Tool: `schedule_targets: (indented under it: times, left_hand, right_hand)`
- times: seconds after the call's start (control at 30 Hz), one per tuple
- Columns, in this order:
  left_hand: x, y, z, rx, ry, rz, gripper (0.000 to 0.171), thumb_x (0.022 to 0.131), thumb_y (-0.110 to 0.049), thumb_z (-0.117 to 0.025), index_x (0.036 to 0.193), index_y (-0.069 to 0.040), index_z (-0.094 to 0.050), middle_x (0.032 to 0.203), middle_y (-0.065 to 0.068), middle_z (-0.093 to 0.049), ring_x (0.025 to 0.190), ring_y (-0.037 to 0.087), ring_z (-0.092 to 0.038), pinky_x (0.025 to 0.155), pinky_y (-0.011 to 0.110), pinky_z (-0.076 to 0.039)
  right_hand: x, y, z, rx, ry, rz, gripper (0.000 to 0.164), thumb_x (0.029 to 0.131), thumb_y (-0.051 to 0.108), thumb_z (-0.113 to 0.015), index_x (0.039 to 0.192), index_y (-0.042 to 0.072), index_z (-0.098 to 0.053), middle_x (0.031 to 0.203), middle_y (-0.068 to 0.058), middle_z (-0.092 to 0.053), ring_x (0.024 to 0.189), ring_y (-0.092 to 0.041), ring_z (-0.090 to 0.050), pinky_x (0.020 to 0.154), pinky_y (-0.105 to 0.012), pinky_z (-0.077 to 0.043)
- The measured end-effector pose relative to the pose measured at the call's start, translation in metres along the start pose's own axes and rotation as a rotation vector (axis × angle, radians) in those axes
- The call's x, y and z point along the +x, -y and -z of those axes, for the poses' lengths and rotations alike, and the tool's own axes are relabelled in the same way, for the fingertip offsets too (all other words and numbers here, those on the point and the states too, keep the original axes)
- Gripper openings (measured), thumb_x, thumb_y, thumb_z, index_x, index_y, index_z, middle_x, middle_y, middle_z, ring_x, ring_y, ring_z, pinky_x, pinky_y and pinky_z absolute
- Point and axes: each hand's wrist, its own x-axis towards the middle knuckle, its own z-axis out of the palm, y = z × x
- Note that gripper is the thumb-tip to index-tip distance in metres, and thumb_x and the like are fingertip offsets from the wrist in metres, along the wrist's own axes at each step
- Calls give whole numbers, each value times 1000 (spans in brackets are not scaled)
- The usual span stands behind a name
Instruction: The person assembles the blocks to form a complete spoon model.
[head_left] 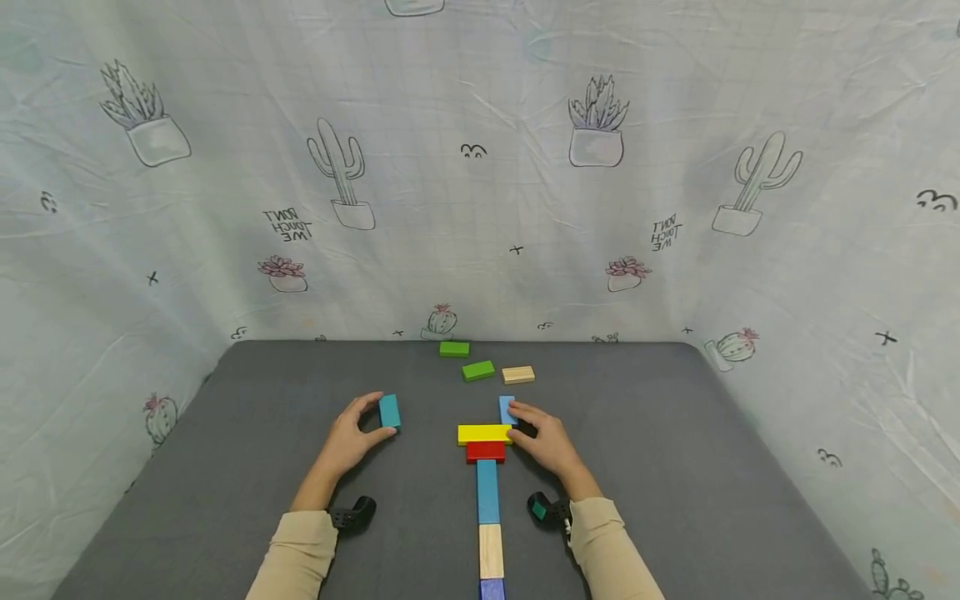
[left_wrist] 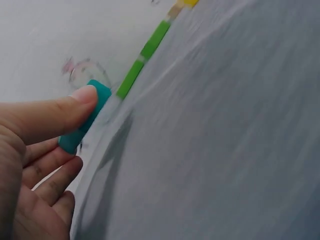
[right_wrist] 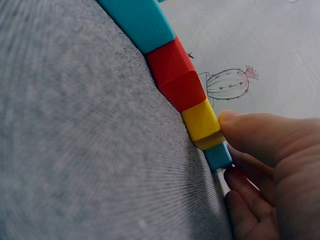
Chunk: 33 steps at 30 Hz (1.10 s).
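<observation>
My left hand [head_left: 352, 435] pinches a teal block [head_left: 389, 412] between thumb and fingers, left of the row of blocks. In the left wrist view the thumb lies along one face of the teal block, held over the table. My right hand [head_left: 549, 442] is at the far end of the row, fingertips on a light blue block [head_left: 507, 409] and thumb at the right end of the yellow block [head_left: 480, 434]. The light blue block stands lengthwise behind the yellow one's right end. A red block [head_left: 485, 452] lies against the yellow block's near side.
Toward me the row continues with a blue block [head_left: 487, 492], a natural wood block [head_left: 491, 550] and a darker blue block [head_left: 492, 589]. Two green blocks [head_left: 477, 371] and another wood block [head_left: 518, 375] lie near the back edge of the grey table [head_left: 637, 400]. A printed curtain [head_left: 465, 208] hangs behind.
</observation>
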Motion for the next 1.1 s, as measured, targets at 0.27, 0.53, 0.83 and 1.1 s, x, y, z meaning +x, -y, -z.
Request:
schedule_targets:
  times: [0.27, 0.53, 0.83, 1.1]
  left_hand:
    - [7, -23, -31, -25, 36, -34, 70, 79, -25, -78, 139, -11, -46, 136, 15, -49, 129, 35, -44, 108, 55, -34]
    - [17, -36, -53, -30, 46, -27, 68, 79, -26, -78, 138, -11, -48, 137, 14, -49, 129, 33, -44, 107, 54, -35]
    - [27, -47, -70, -23, 76, -39, 68, 79, -26, -78, 138, -11, -48, 139, 13, -49, 131, 33, -42, 108, 54, -35]
    - [34, -47, -78, -4, 91, -44, 69, 79, -27, -78, 138, -10, -48, 138, 13, -49, 131, 33, -43, 108, 54, -35]
  right_hand:
    - [0, -1, 1, -6, 8, -3, 47, 88, 25, -68, 129, 5, -59, 138, -6, -54, 130, -30, -47, 106, -51, -38]
    - [1, -2, 0, -21, 10, 6, 47, 88, 26, -68, 130, 5, -59, 138, -5, -54, 130, -29, -47, 106, -51, -38]
    - [3, -1, 1, -23, 3, 21, 47, 87, 23, -69, 129, 4, -60, 137, -6, -55, 129, -30, -48, 105, -51, -39]
    - [2, -3, 1, -20, 13, 11, 46, 88, 22, -68, 129, 4, -59, 138, -6, -54, 130, -29, -47, 106, -50, -39]
